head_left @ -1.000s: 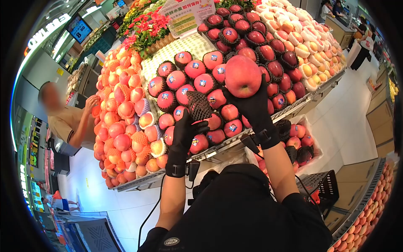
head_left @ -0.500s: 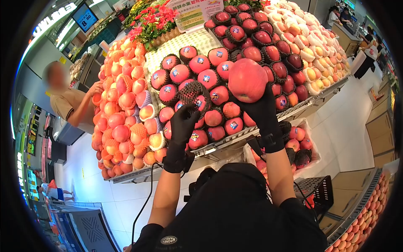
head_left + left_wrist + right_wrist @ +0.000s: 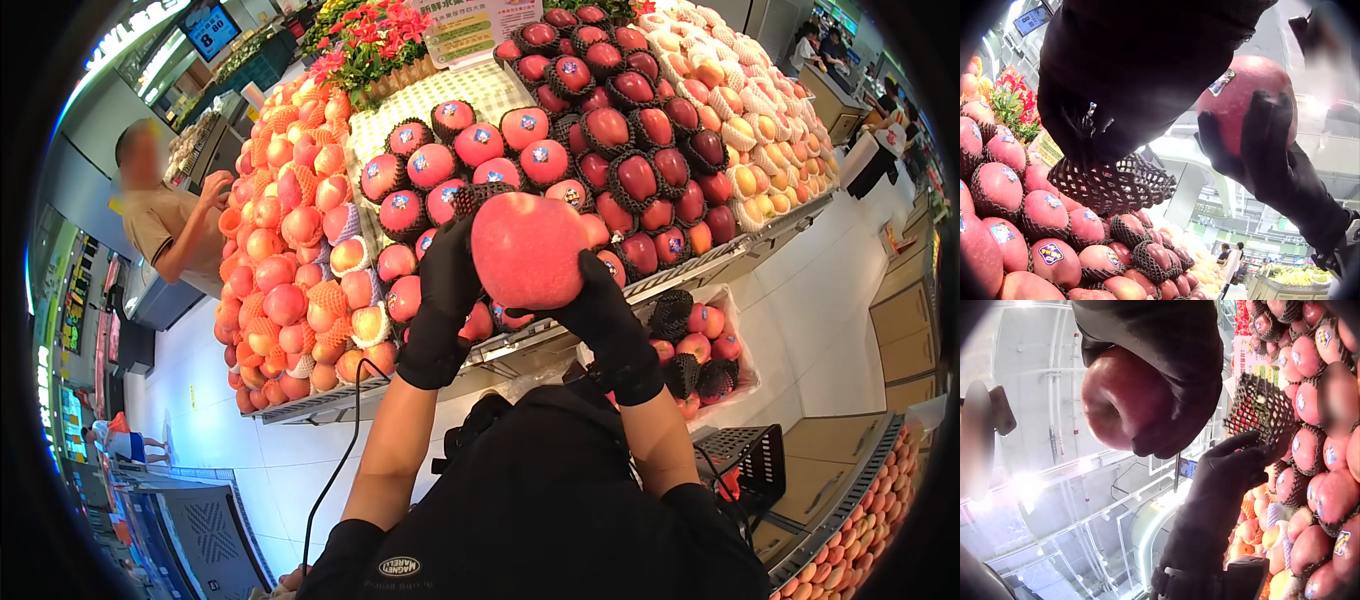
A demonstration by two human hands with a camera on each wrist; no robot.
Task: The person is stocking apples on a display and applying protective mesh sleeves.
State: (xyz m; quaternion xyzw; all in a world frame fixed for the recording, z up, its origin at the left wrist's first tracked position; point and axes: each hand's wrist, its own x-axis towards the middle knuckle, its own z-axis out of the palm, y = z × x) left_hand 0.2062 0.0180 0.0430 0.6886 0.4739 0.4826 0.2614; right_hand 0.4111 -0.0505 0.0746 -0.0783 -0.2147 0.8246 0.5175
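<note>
My right hand (image 3: 603,315), in a black glove, holds a large red apple (image 3: 528,248) up in front of the display. Its fingers curl round the fruit, and a sticker on the skin shows in the left wrist view. A black foam net sleeve (image 3: 1116,184) hangs from my gloved left hand (image 3: 447,270), pinched at its edge. Seen from the right wrist, that net has an open mesh and stands apart from the apple. In the head view the apple covers part of the left fingers. Below both hands lie stickered red apples (image 3: 432,165), several in black nets.
Orange-netted fruit (image 3: 280,270) is heaped on the left, and pale netted fruit (image 3: 745,130) on the right. Flowers (image 3: 375,50) and a sign stand behind. A box of apples (image 3: 700,345) sits low by the stand's front edge (image 3: 500,345). A person (image 3: 165,215) stands at the left.
The apple in my right hand has moved left and nearer to my body, close to the left hand. My left hand has lifted the foam net from among the displayed apples.
</note>
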